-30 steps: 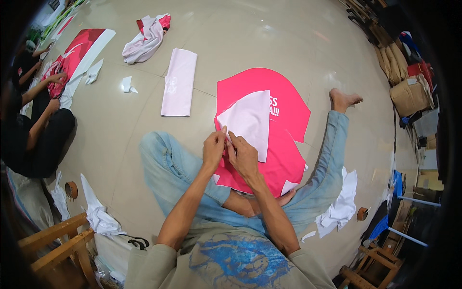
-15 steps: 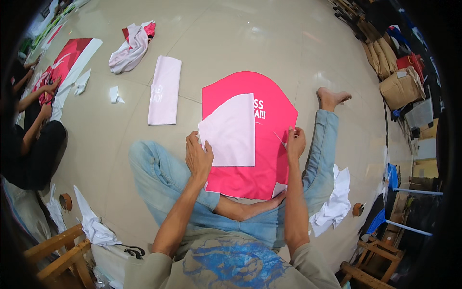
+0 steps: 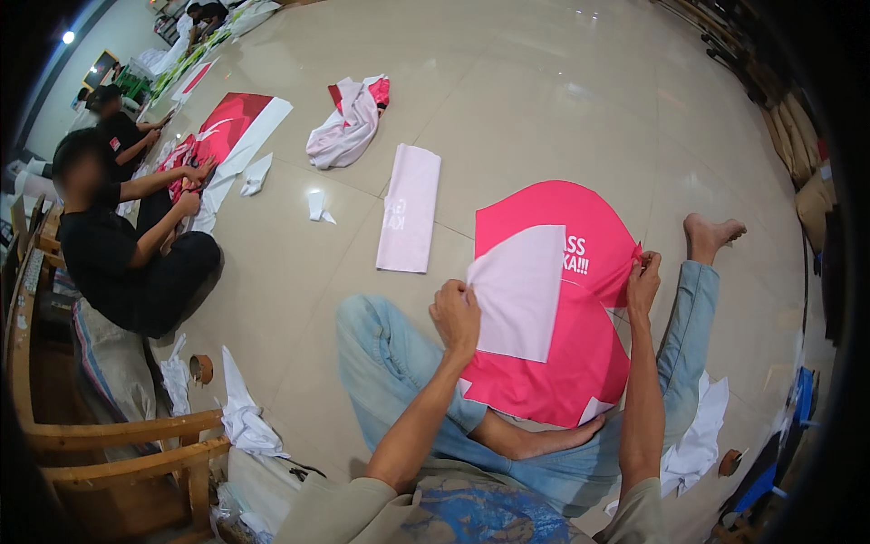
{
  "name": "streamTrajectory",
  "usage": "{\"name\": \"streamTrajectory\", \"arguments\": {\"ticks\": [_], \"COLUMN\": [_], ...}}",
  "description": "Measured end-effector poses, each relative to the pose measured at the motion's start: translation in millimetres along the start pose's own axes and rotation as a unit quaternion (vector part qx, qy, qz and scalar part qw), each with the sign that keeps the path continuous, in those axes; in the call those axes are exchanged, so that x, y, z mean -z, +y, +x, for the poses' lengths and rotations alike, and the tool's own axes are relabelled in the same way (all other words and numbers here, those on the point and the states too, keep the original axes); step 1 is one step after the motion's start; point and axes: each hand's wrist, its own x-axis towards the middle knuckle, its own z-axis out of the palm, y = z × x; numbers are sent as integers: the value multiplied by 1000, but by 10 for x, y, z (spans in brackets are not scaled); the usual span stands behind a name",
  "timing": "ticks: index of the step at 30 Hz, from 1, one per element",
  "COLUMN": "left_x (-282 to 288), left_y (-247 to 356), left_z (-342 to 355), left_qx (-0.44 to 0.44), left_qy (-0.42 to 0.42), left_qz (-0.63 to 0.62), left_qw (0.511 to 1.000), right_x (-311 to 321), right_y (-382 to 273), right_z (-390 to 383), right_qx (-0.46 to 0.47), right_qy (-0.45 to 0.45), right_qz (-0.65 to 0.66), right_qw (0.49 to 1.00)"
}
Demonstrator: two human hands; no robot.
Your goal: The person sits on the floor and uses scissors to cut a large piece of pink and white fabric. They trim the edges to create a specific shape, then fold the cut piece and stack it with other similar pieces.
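A bright pink cut fabric panel (image 3: 566, 399) with white lettering lies on the floor between my legs. Its left side is folded over, so the pale underside shows as a white flap (image 3: 521, 304). My left hand (image 3: 455, 313) is closed on the flap's left edge, thumb and fingers pinching the cloth. On the other side my right hand (image 3: 643, 283) pinches the panel's right edge, which is bunched and lifted, with the cloth bowed inward below it. My bare foot (image 3: 553, 437) touches the panel's lower edge.
A folded pale cloth (image 3: 408, 213) and a crumpled pink-and-white cloth (image 3: 349, 127) lie farther left. White scraps (image 3: 249, 408) are by a wooden frame (image 3: 127, 435). A person in black (image 3: 113, 236) handles red fabric (image 3: 237, 122) at left. More scraps (image 3: 698, 435) lie beside my right leg.
The view has swung left, bringing seated people into sight. My right hand has gathered and raised the panel's right edge, pulling it out of its smooth curve. My left hand now grips the flap's edge.
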Motion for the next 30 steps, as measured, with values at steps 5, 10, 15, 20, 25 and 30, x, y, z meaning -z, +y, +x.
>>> {"name": "streamTrajectory", "arguments": {"ticks": [5,10,15,20,25,30], "left_x": [133,175,147,219,263,343], "left_y": [-159,-145,-277,-131,-54,-75], "left_z": [248,277,272,235,185,197], "left_qx": [87,103,131,101,54,112], "left_qy": [29,44,85,26,40,-37], "left_qz": [-76,-73,-115,-141,-169,-173], "left_qw": [993,991,981,984,983,978], "right_x": [468,920,883,367,-264,-309], "right_y": [469,589,250,-304,-874,-1074], "right_z": [379,651,733,545,103,-156], "right_qx": [115,109,150,211,225,114], "right_qy": [4,53,56,-65,-160,-166], "right_qz": [-146,-230,-238,-295,-169,-135], "right_qw": [983,966,958,930,946,970]}}
